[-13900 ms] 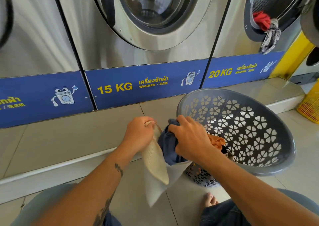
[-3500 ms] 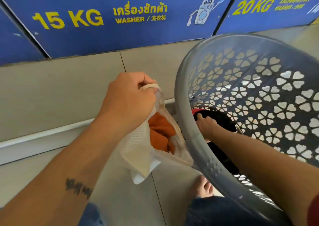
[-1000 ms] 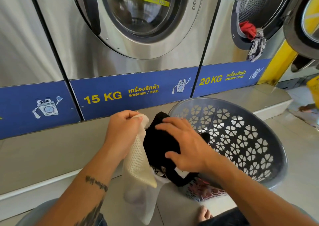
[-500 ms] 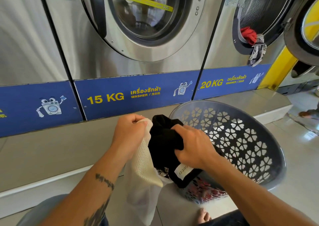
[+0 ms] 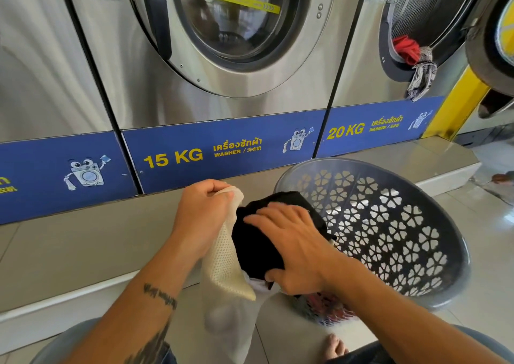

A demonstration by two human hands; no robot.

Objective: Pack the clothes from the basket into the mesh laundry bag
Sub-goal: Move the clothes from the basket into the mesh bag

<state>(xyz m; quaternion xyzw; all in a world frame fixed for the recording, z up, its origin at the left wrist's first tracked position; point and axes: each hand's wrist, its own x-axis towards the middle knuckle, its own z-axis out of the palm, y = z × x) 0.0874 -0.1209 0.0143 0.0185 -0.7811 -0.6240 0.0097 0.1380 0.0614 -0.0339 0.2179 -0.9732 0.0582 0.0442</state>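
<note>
Left grip (image 5: 204, 216) on cream mesh bag (image 5: 222, 263), seemingly half-stuffed.

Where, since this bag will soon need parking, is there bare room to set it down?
Free: the tiled ledge below the 15 KG panel, left of the left hand; also floor tiles right of the basket. Crowded: the middle, where the left hand holds the mesh bag and the right hand presses the black garment.
</note>
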